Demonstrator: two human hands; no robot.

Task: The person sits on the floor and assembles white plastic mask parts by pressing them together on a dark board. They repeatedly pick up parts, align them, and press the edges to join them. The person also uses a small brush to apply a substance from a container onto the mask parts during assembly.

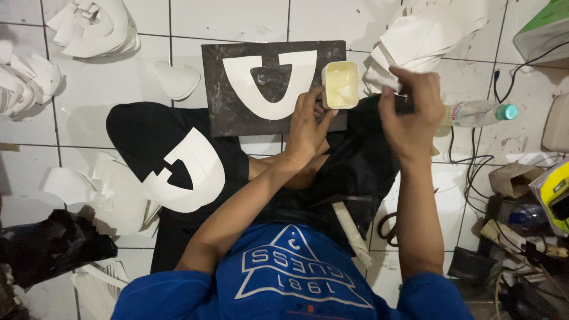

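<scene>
Head view: white U-shaped cutout (269, 83) flat on dark board (219, 112); left hand (305, 127) fingers released, right hand (409, 115) fingers grasping white piece (382, 80).

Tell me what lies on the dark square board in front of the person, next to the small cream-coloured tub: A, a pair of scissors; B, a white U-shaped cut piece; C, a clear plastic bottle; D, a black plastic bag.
B: a white U-shaped cut piece lies flat on the dark square board, just left of the small cream-coloured tub that the left hand touches.
</scene>
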